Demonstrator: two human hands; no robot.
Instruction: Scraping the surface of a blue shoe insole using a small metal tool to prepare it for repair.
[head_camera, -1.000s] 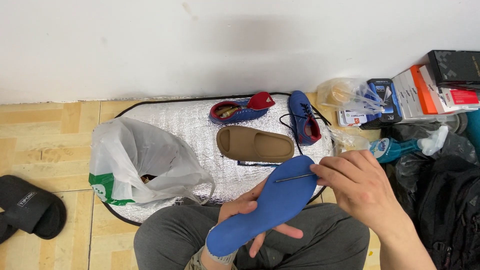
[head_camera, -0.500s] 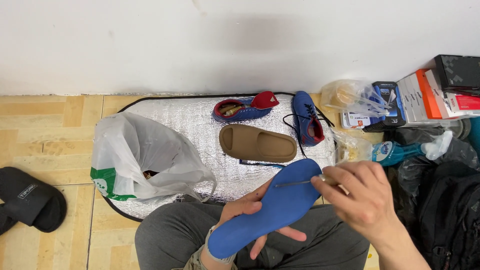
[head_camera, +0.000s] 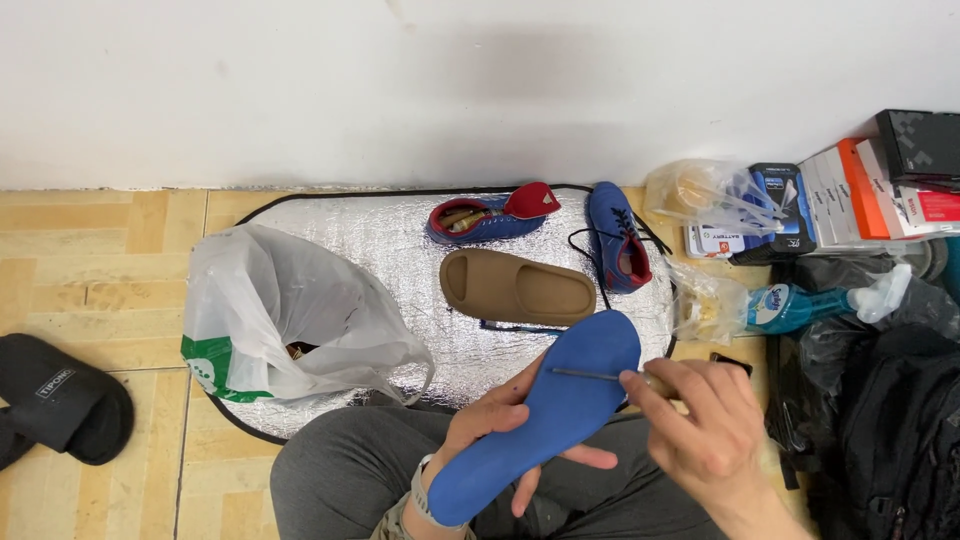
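While the left hand (head_camera: 500, 415) cups the long blue foam insole (head_camera: 545, 415) from beneath, fingers curled up around both of its edges, the right hand (head_camera: 705, 430) is closed around the wooden handle of a thin metal awl-like tool (head_camera: 590, 375), whose shaft lies flat across the wide front part of the insole, tip pointing toward the left thumb. That insole sits tilted above the lap in grey trousers (head_camera: 360, 470), its toe end reaching over the edge of the quilted silver foil mat (head_camera: 380, 240) on the tiled floor

Most at risk, as I judge it, are the left fingers (head_camera: 585, 457): they lie directly under the foam, so a point pushed through soft material could come out into them, and a slip along the smooth surface would run toward the thumb. Because the insole is held only from one end and bends easily, pressure near the toe could fold it and throw the tool off line, scoring or tearing the blue face

On the mat lie a tan moulded slide sandal (head_camera: 515, 287) and two blue lace-up shoes with red lining (head_camera: 490, 215) and (head_camera: 618, 237), close enough for a dropped insole to land among them. A crumpled white plastic bag (head_camera: 280, 315) rests just left of the knee; a black slipper (head_camera: 60, 395) is well apart, and a teal spray bottle (head_camera: 810, 302) lies near the right arm
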